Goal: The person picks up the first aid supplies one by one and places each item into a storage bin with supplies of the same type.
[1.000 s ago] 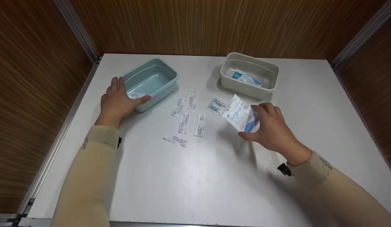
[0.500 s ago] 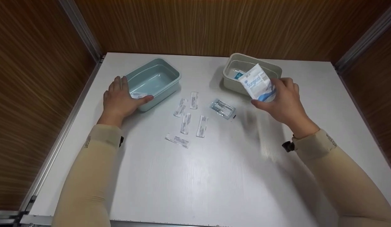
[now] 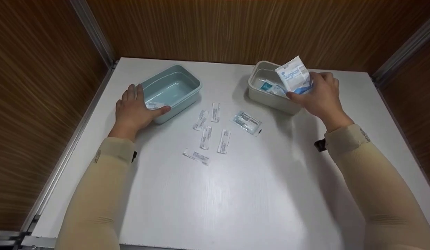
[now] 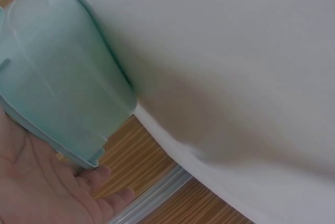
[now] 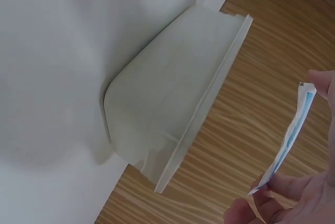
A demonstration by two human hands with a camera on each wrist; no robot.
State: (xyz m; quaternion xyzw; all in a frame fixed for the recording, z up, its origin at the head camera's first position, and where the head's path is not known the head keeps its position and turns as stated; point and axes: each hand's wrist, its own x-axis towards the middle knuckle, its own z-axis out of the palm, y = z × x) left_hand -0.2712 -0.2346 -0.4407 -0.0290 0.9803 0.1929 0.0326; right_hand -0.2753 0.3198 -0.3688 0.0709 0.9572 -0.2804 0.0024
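Between the thumb and fingers of my right hand (image 3: 322, 93) is a flat white packet (image 3: 294, 76) printed "Surgical", with a blue stripe. The right wrist view shows the packet (image 5: 288, 137) edge-on, pinched at both ends. It is above the grey-beige bin (image 3: 273, 101), in which a teal-and-white packet (image 3: 267, 85) lies. My left hand (image 3: 131, 111) rests at the near left end of the blue-green bin (image 3: 180, 104), fingers fairly straight, thumb along the rim. In the left wrist view its palm (image 4: 42, 187) lies against the rim. White packets (image 3: 155, 105) in that bin are partly hidden by the thumb.
Several narrow white sachets (image 3: 206, 138) lie scattered on the white table (image 3: 201, 208) between the bins. A clear-and-teal packet (image 3: 247, 122) lies right of them, in front of the grey-beige bin. Wood-grain walls (image 3: 215, 31) enclose the table.
My right hand has carried the "Surgical" packet up and away from the table to above the grey-beige bin, uncovering the clear-and-teal packet fully. The left hand stays at its bin.
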